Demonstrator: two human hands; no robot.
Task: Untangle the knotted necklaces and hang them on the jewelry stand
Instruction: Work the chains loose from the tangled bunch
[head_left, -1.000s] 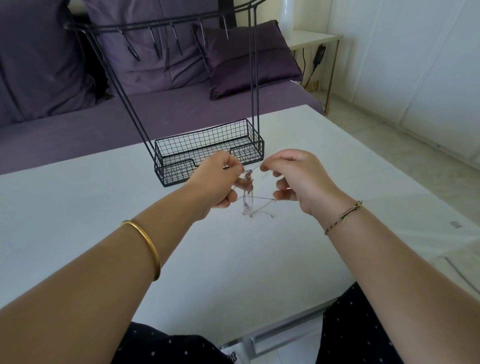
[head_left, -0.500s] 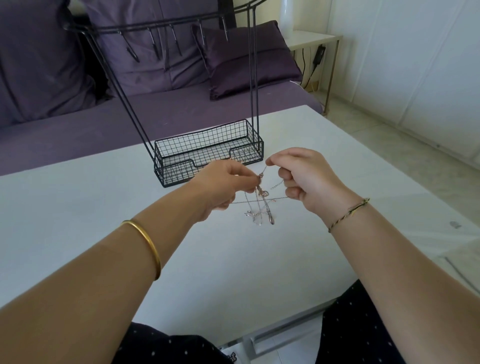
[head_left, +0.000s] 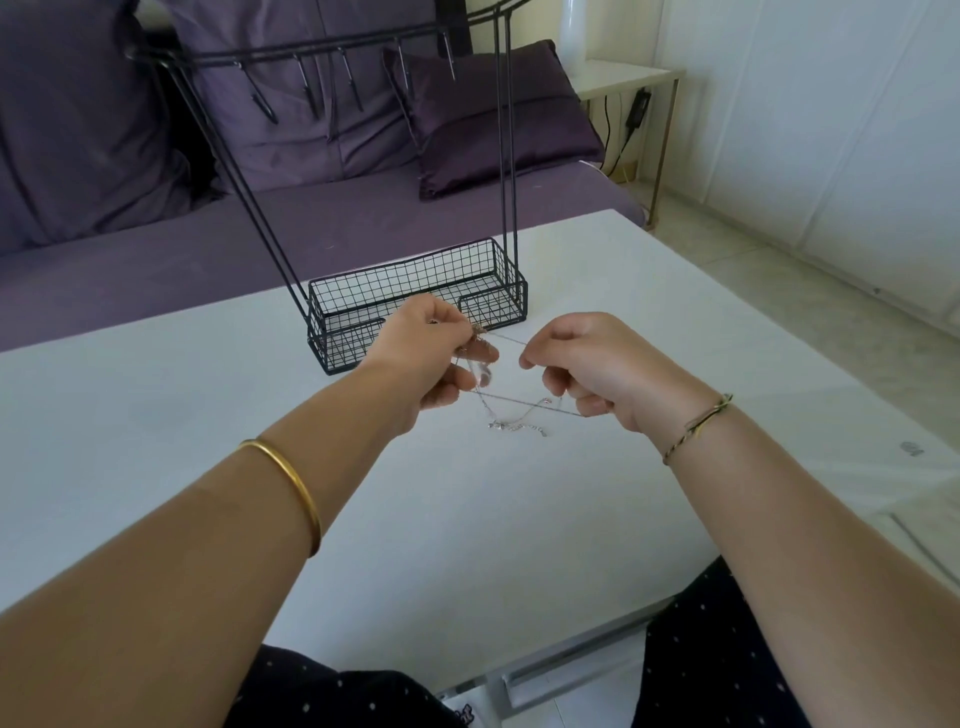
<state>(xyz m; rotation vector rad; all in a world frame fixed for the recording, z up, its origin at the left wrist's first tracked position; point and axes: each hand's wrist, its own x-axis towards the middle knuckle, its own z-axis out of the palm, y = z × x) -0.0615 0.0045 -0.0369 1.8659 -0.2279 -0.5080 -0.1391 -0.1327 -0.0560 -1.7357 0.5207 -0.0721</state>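
Black wire stand (head_left: 415, 291); silver necklaces (head_left: 514, 415); purple cushions (head_left: 488, 114).

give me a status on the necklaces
Left hand and right hand pinch the necklaces, strands taut between them. Knot not cleared. None hung on jewelry stand.

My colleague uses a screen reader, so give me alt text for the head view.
Both hands hold tangled silver necklaces over a white table: the left hand pinches the knot, the right hand pinches strands stretched taut. A black wire jewelry stand, hooks bare, stands behind.
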